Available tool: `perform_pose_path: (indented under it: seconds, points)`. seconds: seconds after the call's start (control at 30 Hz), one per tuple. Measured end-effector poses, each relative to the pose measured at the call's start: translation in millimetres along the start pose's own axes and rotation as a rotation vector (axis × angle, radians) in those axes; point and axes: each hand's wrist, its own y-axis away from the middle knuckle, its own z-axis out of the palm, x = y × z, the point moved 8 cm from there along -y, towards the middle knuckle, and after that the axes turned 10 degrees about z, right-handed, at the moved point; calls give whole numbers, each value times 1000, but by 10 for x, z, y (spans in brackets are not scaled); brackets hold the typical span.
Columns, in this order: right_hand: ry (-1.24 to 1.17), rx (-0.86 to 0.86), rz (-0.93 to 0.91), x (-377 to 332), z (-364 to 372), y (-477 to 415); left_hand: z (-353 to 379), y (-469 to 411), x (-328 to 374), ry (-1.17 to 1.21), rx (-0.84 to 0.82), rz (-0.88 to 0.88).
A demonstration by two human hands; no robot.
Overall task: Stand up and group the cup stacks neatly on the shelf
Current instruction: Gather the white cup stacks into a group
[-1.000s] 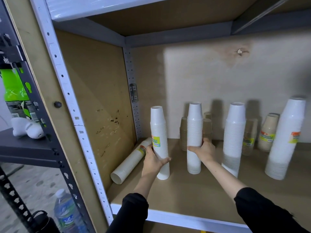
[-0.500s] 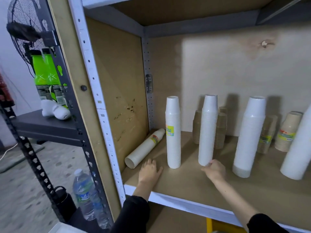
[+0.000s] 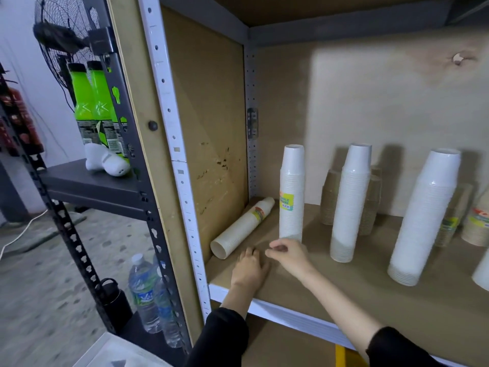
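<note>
One cream cup stack (image 3: pixel 242 228) lies on its side against the shelf's left wall, open end toward me. Three tall white stacks stand upright: one with a yellow label (image 3: pixel 291 193), a middle one (image 3: pixel 349 202) and a wider one (image 3: pixel 420 218). Short brown stacks (image 3: pixel 329 197) stand behind them. My left hand (image 3: pixel 250 267) rests flat on the shelf board (image 3: pixel 370 292) just in front of the lying stack, holding nothing. My right hand (image 3: pixel 288 254) hovers beside it, in front of the labelled stack's base, fingers loosely curled and empty.
The shelf's white front rail (image 3: pixel 291 316) runs below my wrists. Brown labelled cups (image 3: pixel 476 226) stand at the far right. On the dark rack to the left are green bottles (image 3: pixel 95 102); water bottles (image 3: pixel 148 290) and a black flask (image 3: pixel 113 300) sit lower down.
Both hands let go of the two upright white stacks and dropped to the shelf front. My right hand then swung left next to my left hand. The view shifted left.
</note>
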Motion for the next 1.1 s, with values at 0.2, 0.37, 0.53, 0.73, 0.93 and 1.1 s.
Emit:
perform_pose_path:
  seconds: [0.2, 0.37, 0.53, 0.73, 0.93, 1.1]
  points:
    - [-89, 48, 57, -338, 346, -378, -5, 3, 7, 25, 0, -1]
    - [-122, 82, 245, -304, 471, -703, 10, 1, -8, -9, -24, 6]
    - [-266, -12, 405, -293, 601, -887, -1, -14, -15, -3, -15, 15]
    - [-344, -111, 512, -216, 764, -982, 7, 8, -2, 18, -31, 13]
    - [-369, -122, 522, -266, 923, -1045, -15, 44, 15, 57, -51, 2]
    - [-526, -129, 541, -264, 980, -1071, -18, 52, 22, 89, -56, -5]
